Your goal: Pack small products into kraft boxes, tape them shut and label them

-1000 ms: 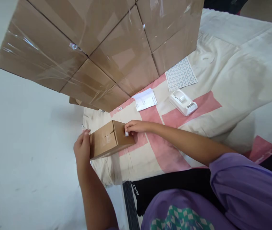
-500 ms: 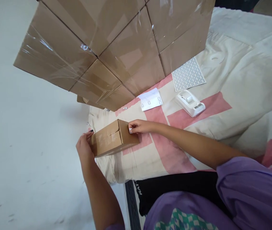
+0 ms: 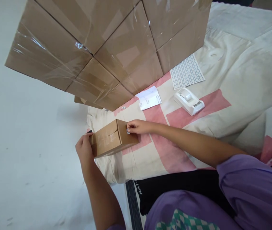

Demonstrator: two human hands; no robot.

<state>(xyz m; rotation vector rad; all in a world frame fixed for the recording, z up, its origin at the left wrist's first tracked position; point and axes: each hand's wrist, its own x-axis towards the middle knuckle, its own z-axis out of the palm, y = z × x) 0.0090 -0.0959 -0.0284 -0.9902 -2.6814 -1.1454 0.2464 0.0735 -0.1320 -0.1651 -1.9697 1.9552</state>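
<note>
A small brown cardboard box (image 3: 106,139) lies on the cloth, clear tape across its top. My left hand (image 3: 84,146) is closed at the box's left end, its fingers bent against that edge. A small dark thing (image 3: 89,131) shows at those fingertips; its kind is unclear. Between the thumb and fingers of my right hand (image 3: 138,126) is a small white sticker (image 3: 128,131) with a dark outline. That hand is at the box's right end face, and I cannot tell whether the sticker touches the cardboard.
Taped cardboard boxes (image 3: 126,54) stand stacked behind. In front of them lie a partly used sticker sheet (image 3: 150,101), a fuller sticker sheet (image 3: 187,72) and a white tape dispenser (image 3: 189,101). The pink-and-cream cloth (image 3: 158,150) ends near the white wall at left.
The view has shifted slightly. My right hand's pinch has tilted a little, showing more of the sticker's outlined face. My left hand stays at the box's left end.
</note>
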